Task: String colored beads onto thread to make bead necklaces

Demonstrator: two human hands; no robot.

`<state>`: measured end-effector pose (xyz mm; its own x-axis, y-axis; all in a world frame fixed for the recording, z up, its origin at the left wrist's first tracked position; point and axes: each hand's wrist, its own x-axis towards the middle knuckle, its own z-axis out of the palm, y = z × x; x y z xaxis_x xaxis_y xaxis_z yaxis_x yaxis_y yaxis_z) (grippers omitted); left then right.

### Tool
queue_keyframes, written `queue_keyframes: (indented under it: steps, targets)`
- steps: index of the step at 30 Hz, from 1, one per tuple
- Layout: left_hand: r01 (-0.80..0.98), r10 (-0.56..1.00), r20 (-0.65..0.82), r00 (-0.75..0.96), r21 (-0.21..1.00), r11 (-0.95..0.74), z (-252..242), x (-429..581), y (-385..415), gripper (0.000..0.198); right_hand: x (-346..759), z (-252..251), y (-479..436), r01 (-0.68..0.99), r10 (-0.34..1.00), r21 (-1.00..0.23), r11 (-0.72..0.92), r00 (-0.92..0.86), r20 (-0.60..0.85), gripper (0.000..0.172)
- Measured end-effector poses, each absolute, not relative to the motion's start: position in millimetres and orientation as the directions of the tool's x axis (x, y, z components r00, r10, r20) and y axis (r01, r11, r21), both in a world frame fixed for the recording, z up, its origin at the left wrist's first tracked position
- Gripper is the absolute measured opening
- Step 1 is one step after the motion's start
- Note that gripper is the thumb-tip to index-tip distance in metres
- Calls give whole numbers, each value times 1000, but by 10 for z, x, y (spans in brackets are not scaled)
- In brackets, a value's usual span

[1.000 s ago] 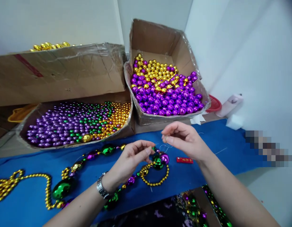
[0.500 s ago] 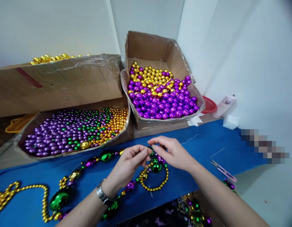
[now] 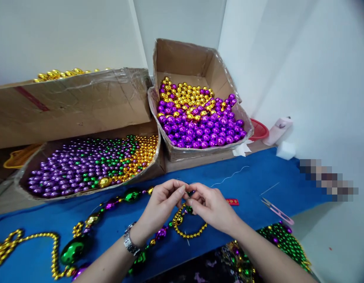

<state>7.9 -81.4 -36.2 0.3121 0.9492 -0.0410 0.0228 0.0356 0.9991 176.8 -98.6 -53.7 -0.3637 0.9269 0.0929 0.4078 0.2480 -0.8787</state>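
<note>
My left hand (image 3: pixel 164 204), with a metal watch (image 3: pixel 131 239) on its wrist, pinches a thin clear thread (image 3: pixel 178 181) between thumb and fingers. Fingertip to fingertip with it, my right hand (image 3: pixel 209 204) is closed on the thread too; the exact grip is hidden. Right below the hands lie a loop of small gold beads (image 3: pixel 193 236) and a green bead (image 3: pixel 189 210), partly covered by my right fingers. A strand of large green, gold and purple beads (image 3: pixel 131 195) curves across the blue cloth (image 3: pixel 229 181) to the left.
A cardboard box of small purple, green and gold beads (image 3: pixel 81 165) stands at left; another with larger purple and gold beads (image 3: pixel 199 125) is behind. Pink thread snips (image 3: pixel 278 211) and a red label (image 3: pixel 232 201) lie at right. Green beads (image 3: pixel 285 243) show below the table edge.
My right hand has lowered and closed in against my left fingertips, covering more of the green bead. The red label and the green beads at lower right have come into view.
</note>
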Motion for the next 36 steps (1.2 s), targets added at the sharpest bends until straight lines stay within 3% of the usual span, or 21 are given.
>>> queue_keyframes:
  steps: [4,13,19,22,24,26,28,30,32,34,36]
  targets:
    - [87,945,-2,328,996,-28,-341,105,-870,18,1663,-577,-950,553,919,-740,381,-311,241,11]
    - [93,947,0,321,995,-31,-363,41,-836,19,1868,-409,-990,569,904,-703,427,-300,306,12]
    - [280,913,104,395,933,-227,-297,22,-829,20,1995,-290,-983,505,900,-754,420,-342,272,14]
    - [444,896,221,384,807,-390,-320,-33,-809,17,2013,-358,-989,284,943,-918,276,-265,202,14]
    - [496,914,217,342,785,-372,-357,-73,-788,18,2000,-454,-1011,-84,973,-991,108,-193,122,15]
    - [376,946,76,316,905,-198,-408,-95,-769,19,1976,-569,-1040,-495,986,-868,-43,-160,43,15]
    - [39,927,-107,359,994,100,-470,-90,-758,20,1957,-678,-1064,-744,988,-656,-125,-154,-13,14]
    - [-340,867,-208,453,859,383,-534,-61,-755,18,1954,-759,-1078,-831,988,-537,-146,-144,-46,14]
    - [-567,830,-232,507,636,524,-587,-23,-755,16,1971,-802,-1082,-839,991,-528,-131,-121,-54,14]
    - [-651,825,-233,515,520,553,-617,9,-752,13,2001,-811,-1081,-821,993,-558,-118,-107,-51,16]
    - [-658,845,-216,489,544,520,-618,23,-748,12,2030,-803,-1083,-791,994,-603,-107,-100,-46,18]
